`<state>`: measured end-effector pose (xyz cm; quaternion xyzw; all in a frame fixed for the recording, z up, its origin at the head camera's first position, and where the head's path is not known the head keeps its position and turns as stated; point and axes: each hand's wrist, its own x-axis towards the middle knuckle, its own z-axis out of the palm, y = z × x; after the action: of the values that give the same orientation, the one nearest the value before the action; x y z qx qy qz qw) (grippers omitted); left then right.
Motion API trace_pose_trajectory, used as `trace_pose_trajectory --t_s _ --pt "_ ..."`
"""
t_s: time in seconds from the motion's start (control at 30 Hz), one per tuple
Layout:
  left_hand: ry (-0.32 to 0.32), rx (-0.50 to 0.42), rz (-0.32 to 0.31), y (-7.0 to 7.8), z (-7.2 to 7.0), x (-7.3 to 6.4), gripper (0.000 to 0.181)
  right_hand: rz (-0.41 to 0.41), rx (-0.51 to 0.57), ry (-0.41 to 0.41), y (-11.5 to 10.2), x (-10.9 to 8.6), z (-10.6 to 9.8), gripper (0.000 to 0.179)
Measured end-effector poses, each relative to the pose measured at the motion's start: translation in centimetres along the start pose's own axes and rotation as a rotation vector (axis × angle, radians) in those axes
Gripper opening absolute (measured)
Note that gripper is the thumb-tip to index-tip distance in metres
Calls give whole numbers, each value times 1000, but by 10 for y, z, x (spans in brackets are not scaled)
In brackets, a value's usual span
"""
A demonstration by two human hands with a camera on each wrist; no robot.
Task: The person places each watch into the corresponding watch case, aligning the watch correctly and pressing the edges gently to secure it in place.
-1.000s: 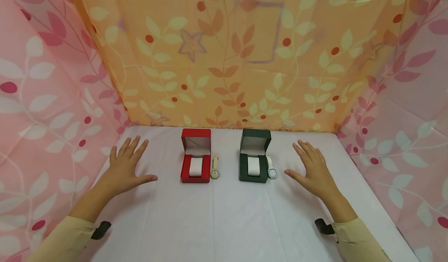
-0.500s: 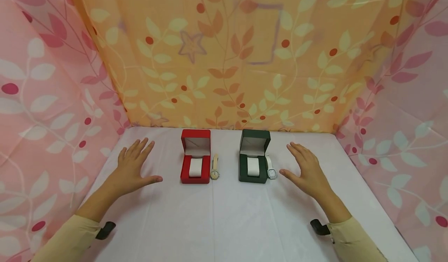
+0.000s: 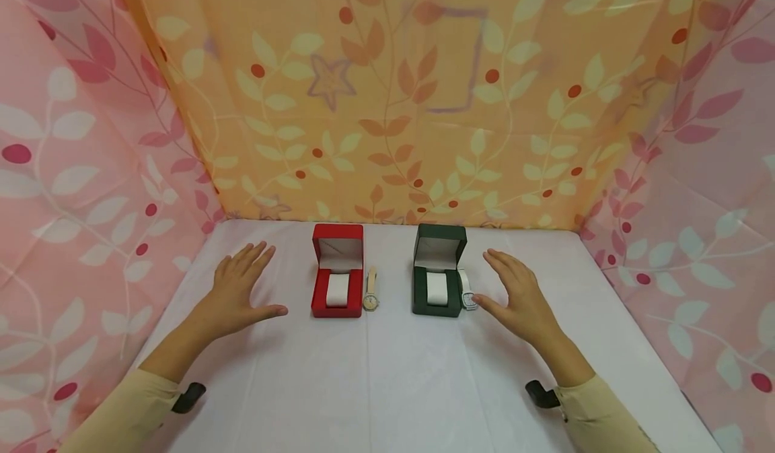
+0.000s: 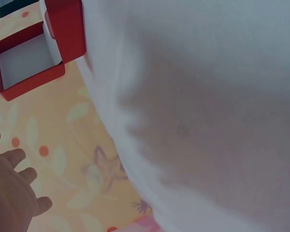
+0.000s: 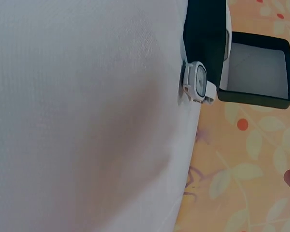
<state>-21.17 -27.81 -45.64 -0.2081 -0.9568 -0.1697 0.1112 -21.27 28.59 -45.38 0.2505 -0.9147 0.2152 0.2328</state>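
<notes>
Lid up, a red watch box (image 3: 321, 298) with a white cushion (image 3: 337, 290) stands on the table. Along its right side lies a cream-strapped watch (image 3: 371, 299). A dark green watch box (image 3: 420, 298), also with raised lid and white cushion, stands to the right. Beside it a white watch (image 5: 199, 81) lies, its dial partly behind my right thumb in the head view. My right hand (image 3: 522, 303) hovers over the table near that watch, fingers spread and holding nothing. Left of the red box my left hand (image 3: 236, 298) hovers likewise, thumb apart from the fingers.
A white cloth (image 3: 363, 392) covers the table. Behind it hangs an orange leaf-patterned curtain (image 3: 387, 103). Pink patterned curtains close in the left side (image 3: 79, 190) and the right side (image 3: 702, 204). Dark wrist-worn devices (image 3: 190, 398) sit by both sleeves.
Both hands have drifted inward toward the boxes, the left to the right and the right to the left. The boxes and watches have stayed in place on the table.
</notes>
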Motion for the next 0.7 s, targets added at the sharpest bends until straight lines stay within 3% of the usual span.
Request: trace_pose_trajectory --t_s 0.7 --pt "28 -62 102 13 9 8 115 -18 85 -31 -15 3 22 86"
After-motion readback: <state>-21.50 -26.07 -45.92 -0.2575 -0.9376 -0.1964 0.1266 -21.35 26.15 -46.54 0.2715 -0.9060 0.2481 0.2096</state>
